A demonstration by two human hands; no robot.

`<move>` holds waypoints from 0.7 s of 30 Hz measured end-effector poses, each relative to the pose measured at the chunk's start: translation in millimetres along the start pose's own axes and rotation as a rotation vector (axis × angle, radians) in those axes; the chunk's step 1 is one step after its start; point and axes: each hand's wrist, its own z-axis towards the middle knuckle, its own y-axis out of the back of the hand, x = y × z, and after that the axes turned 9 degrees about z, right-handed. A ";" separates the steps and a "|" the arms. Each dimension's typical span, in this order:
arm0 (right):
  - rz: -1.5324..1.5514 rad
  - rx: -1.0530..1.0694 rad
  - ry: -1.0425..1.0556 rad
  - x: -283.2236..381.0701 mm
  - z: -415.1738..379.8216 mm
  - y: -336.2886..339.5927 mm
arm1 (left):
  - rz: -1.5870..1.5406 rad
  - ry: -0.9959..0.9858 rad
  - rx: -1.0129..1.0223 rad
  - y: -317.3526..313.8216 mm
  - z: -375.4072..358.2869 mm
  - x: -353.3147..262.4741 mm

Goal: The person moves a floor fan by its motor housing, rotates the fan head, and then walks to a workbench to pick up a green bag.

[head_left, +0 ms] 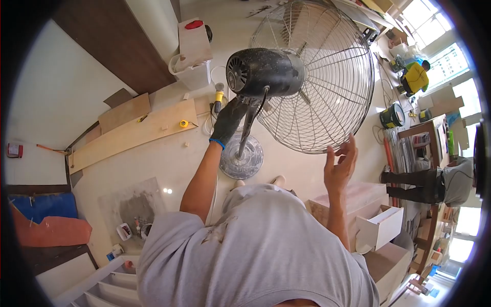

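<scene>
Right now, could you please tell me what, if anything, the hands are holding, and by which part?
The gloved left hand holds the fan by its neck, just below the motor; the right hand holds nothing.

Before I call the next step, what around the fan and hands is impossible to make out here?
All in the head view:
- Gloved left hand: fingertips hidden by the fan.
- Right hand: contact with the wire cage unclear, as fingertips overlap its rim.
- Fan's hub: hidden behind the motor housing.
- Label on the dark bucket: too small to read.
</scene>
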 end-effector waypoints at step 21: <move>0.083 0.033 -0.146 -51.7 9.2 -1.1 | -1.576 0.682 0.059 24.1 31.9 -35.2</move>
